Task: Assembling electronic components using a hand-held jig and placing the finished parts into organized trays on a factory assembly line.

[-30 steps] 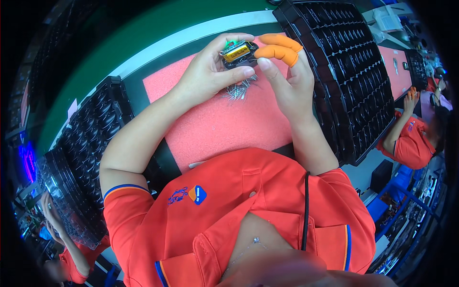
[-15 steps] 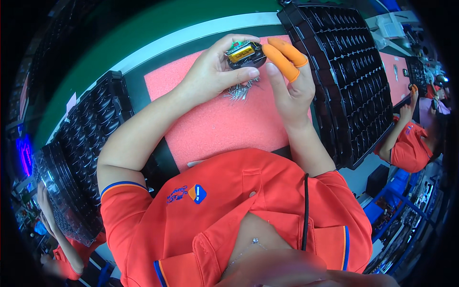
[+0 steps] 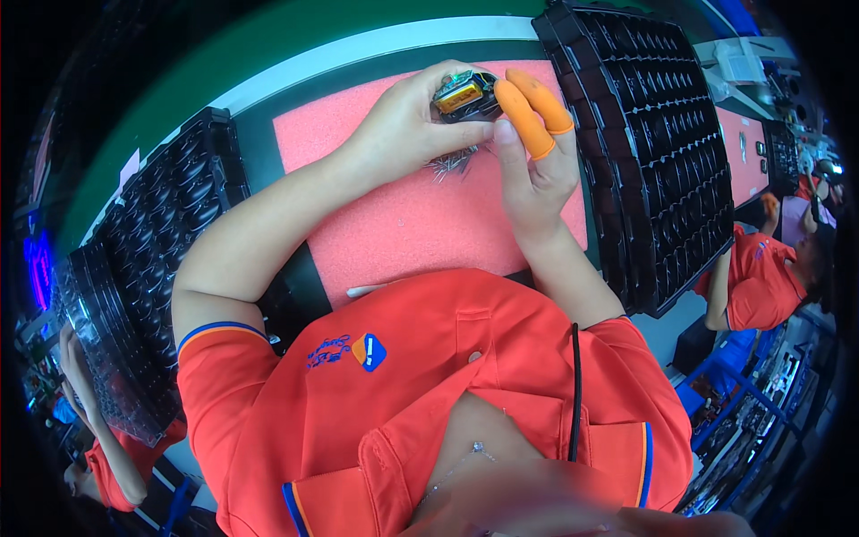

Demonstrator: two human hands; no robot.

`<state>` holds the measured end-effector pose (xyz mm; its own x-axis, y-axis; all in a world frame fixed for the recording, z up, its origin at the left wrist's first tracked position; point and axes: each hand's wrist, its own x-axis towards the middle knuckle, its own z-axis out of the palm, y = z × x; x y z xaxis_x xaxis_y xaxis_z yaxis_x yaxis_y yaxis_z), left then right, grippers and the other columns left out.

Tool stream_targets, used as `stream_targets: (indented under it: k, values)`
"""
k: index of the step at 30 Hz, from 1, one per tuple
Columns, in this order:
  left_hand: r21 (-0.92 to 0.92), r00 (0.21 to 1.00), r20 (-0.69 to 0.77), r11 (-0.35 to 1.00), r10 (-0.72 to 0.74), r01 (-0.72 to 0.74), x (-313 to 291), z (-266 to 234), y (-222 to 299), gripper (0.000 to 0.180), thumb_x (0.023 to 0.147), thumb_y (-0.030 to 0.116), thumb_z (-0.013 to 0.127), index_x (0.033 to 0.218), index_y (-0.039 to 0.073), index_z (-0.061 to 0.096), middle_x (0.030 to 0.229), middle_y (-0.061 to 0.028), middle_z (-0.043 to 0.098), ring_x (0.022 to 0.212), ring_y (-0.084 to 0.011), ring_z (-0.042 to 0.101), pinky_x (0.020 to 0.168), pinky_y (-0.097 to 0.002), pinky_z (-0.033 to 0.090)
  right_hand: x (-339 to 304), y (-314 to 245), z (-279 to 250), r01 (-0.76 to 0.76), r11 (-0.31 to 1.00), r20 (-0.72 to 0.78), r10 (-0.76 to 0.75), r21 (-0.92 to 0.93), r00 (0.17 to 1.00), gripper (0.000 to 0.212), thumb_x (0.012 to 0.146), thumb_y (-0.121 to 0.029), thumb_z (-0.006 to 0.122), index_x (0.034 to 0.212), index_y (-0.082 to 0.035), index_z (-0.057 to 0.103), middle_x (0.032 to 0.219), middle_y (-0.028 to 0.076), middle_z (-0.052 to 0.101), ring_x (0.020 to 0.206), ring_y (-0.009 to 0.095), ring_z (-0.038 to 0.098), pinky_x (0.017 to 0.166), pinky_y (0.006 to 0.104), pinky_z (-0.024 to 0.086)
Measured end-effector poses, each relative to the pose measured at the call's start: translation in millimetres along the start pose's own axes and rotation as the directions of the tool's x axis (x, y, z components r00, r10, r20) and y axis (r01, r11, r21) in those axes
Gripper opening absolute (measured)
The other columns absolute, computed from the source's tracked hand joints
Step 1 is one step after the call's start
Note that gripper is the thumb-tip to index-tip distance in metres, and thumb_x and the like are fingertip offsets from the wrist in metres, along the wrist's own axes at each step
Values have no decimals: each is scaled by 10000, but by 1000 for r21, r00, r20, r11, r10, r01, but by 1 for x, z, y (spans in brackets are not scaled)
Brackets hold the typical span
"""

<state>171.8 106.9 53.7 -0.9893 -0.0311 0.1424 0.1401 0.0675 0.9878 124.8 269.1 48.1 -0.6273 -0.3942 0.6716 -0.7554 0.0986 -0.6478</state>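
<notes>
My left hand (image 3: pixel 413 118) is closed around a small electronic device (image 3: pixel 461 97) with a black housing, a bit of green circuit board and a yellow block on its face. Orange finger cots cover two fingers of my right hand (image 3: pixel 540 174). Those fingertips are bent against the device's right end, with the thumb just below; anything small between them is hidden. Under the device, a loose pile of thin metal pins (image 3: pixel 454 164) lies on the pink foam mat (image 3: pixel 412 237), partly covered by my left hand.
Stacked black compartment trays (image 3: pixel 658 157) stand close on the right. More black trays (image 3: pixel 174 215) are on the left, beside my left forearm. A white stick (image 3: pixel 362 290) lies at the mat's near edge. Co-workers in red shirts sit on both sides.
My right fingers have closed in on the device's right end, and the thumb has come nearer my left thumb. The device is a little more hidden by my hands.
</notes>
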Motion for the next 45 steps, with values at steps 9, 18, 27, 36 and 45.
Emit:
stream_targets:
  k: [9, 18, 27, 36, 45]
  values:
    - [-63, 984, 72, 984, -164, 169, 10, -9, 1, 521, 817, 158, 700, 1256, 49, 440, 950, -39, 552, 710, -62, 533, 621, -201, 468, 16, 10, -10, 85, 989, 183, -62, -123, 981, 289, 847, -127, 623, 1118, -27, 632, 1177, 119, 583, 1028, 258, 531, 904, 340, 411]
    - [349, 979, -171, 922, -113, 167, 27, -33, 11, 492, 793, 273, 730, 1147, 41, 479, 1002, -88, 561, 930, -154, 554, 772, -274, 471, 9, 35, -22, -494, 792, -33, 539, 358, 842, 393, 897, -85, 577, 1256, 27, 465, 1079, 78, 595, 985, 130, 567, 876, 276, 459]
    - [888, 965, -228, 433, 128, 153, 93, -122, -30, 583, 755, 305, 713, 1178, -53, 533, 1239, -224, 518, 1139, -352, 512, 980, -383, 387, -21, 70, -17, -507, 777, 71, 520, 373, 851, 373, 918, -150, 551, 1275, -54, 501, 985, -2, 610, 768, 50, 527, 712, 208, 446]
    - [745, 934, -291, 661, 206, 87, 113, -118, -10, 458, 917, 360, 517, 1250, 48, 548, 1281, -159, 533, 1198, -264, 494, 1008, -340, 359, -13, 78, -10, -501, 851, 158, 479, 157, 863, 306, 909, -163, 572, 1185, -33, 564, 1046, 87, 623, 950, 158, 582, 841, 276, 454]
    - [-543, 719, 371, 765, 588, -345, 15, 24, 175, 194, 900, 117, 573, 1023, -5, 659, 906, -104, 659, 738, -139, 643, 661, -268, 525, -15, 70, -11, -415, 887, 192, 380, 203, 905, 327, 941, -212, 532, 1187, 3, 559, 1080, 97, 601, 987, 168, 566, 867, 277, 443]
